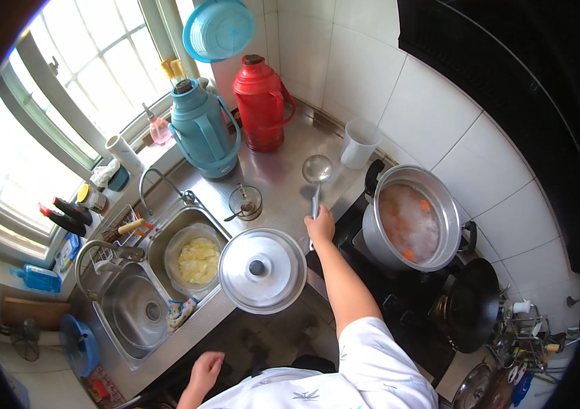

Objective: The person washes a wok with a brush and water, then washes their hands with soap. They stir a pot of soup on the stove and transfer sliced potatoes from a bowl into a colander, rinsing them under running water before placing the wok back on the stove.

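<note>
My right hand (321, 226) grips the handle of a metal ladle (317, 169), its bowl over the steel countertop. To the right, an open aluminium pot (408, 225) stands on the black stove, holding foamy, cloudy liquid with orange pieces like carrot. A round aluminium lid (262, 270) with a black knob lies at the counter's front edge, left of my right forearm. My left hand (207, 369) hangs low in front of the counter, fingers curled, with nothing seen in it. A glass cup (245, 202) with a spoon inside stands behind the lid.
A blue thermos flask (202, 130) and a red one (262, 105) stand at the back, with a translucent plastic cup (359, 144) near the wall. Pale slices fill a bowl (172, 263) in the double sink (134, 307). A black wok (474, 307) sits at the right.
</note>
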